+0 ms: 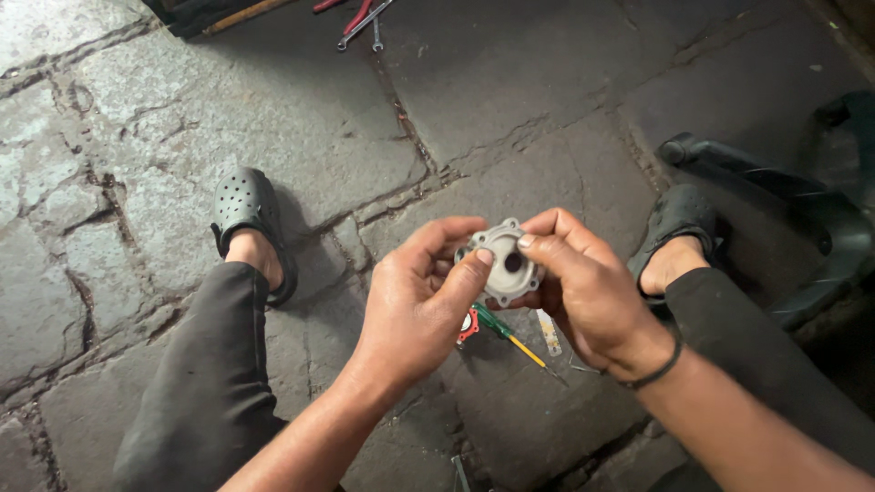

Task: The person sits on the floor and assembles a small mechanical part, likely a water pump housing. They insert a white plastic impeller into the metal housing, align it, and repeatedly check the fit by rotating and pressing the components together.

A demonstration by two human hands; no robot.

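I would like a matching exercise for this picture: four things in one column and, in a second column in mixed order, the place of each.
Things:
1. round grey metal part
2. screwdriver with green handle
3. wrenches
4. black plastic chair

Places:
A. at the right edge, beside the person's foot
B. on the stone floor below the hands
C. far away, at the top of the picture
D. held between the left hand and the right hand

Pairs: 1-D, 2-B, 3-C, 4-A
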